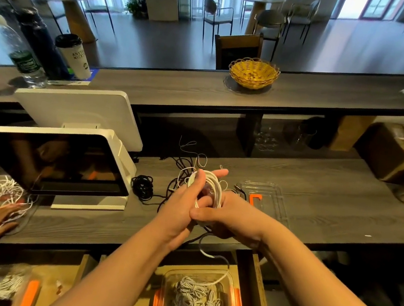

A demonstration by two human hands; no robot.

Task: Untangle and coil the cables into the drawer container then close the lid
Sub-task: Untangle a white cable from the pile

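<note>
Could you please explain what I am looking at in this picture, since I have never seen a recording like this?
There is no machine here: a person wears a camera on the head, which looks forward and down at their own two arms. The left hand and the right hand together hold a white cable, partly wound into a coil. Behind them on the grey wooden counter lie tangled black cables and a clear lid with an orange clip. To the left stands a white point-of-sale screen. Below, in an open drawer, a clear container already holds white cables. At the far left, another person's hand rests on more white cables.
</note>
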